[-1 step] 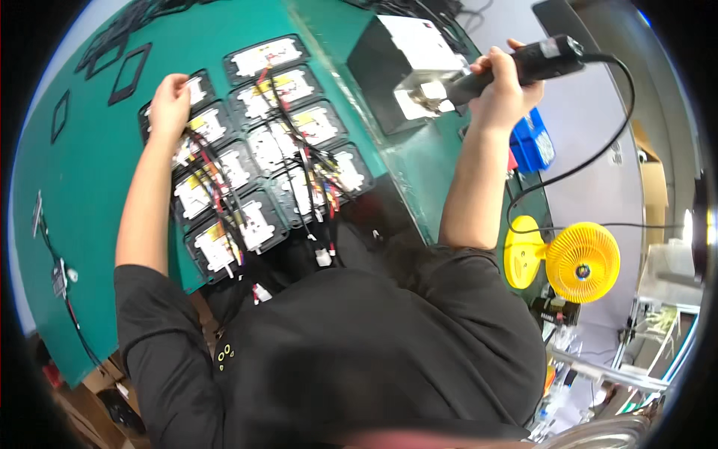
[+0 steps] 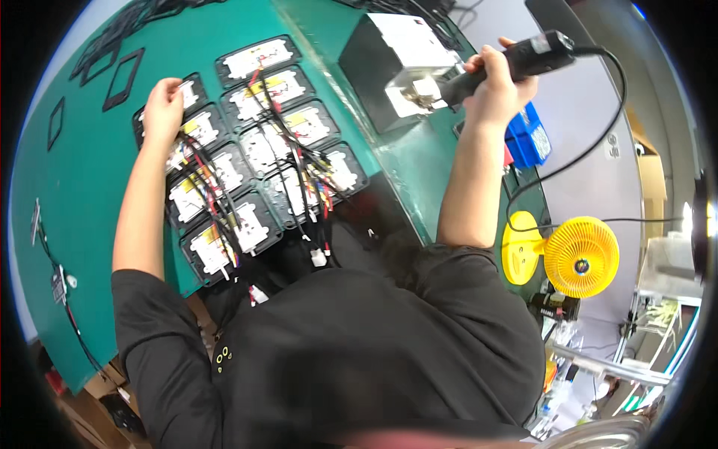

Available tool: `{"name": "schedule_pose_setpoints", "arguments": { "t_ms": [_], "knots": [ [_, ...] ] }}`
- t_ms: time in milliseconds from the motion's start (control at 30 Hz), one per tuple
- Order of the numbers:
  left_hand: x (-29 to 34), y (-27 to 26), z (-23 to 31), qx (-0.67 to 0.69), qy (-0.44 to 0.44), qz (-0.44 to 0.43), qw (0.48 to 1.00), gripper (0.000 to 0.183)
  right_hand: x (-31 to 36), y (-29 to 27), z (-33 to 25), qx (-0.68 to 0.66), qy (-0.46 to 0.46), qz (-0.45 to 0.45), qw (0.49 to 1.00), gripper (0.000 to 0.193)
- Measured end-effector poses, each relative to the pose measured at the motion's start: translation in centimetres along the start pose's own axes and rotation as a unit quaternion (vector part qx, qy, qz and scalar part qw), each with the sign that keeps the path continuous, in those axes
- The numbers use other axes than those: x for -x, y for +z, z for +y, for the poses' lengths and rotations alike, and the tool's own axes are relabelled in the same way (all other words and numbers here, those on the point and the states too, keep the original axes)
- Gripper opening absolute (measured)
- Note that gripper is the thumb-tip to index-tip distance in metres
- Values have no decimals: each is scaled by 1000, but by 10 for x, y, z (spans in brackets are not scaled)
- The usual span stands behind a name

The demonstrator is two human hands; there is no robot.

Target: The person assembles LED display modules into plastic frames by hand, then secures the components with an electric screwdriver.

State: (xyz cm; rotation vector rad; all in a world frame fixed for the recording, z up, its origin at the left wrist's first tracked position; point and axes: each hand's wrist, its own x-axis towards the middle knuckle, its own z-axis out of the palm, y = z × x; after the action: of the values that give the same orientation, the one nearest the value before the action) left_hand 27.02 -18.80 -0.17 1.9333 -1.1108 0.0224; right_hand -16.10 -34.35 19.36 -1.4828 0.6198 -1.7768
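Observation:
In my right hand (image 2: 495,93) is a black electric screwdriver (image 2: 540,56), my fingers wrapped round its body. Its front end points left and down into the metal mouth of a white and dark box (image 2: 415,41), which looks like a screw feeder. My left hand (image 2: 163,112) lies over the far-left black housing (image 2: 196,91), fingers bent together at its edge; anything between them is hidden. Several more open black housings (image 2: 258,56) with white inner plates lie in two rows. Black, red and yellow wires (image 2: 299,153) run across them toward me.
A yellow fan (image 2: 582,257) and a blue bin (image 2: 529,138) stand on the right. The screwdriver's black cord (image 2: 624,112) loops down there. Black frames (image 2: 123,78) lie far left on the green mat (image 2: 82,179). A small wired part (image 2: 58,284) lies at the left edge.
The whole view has shifted slightly, so the things sit a little further left. Both hands keep their places and the screwdriver's end stays at the box's mouth.

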Motion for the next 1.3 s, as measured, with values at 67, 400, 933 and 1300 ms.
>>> {"name": "schedule_pose_setpoints", "arguments": {
  "t_ms": [67,400,933,1300],
  "knots": [
    [-2,4,9,6,29,-4,1000,21,-4,-15,14,-11,0,21,1000,29],
    [0,6,29,-67,189,-10,980,24,4,-30,36,8,40,58,997,25],
    [8,3,57,-218,261,-207,917,34,66,177,28,-260,161,-172,937,28],
    [5,-5,46,76,188,-104,974,21,88,266,76,-292,161,-183,925,29]
  ]
}}
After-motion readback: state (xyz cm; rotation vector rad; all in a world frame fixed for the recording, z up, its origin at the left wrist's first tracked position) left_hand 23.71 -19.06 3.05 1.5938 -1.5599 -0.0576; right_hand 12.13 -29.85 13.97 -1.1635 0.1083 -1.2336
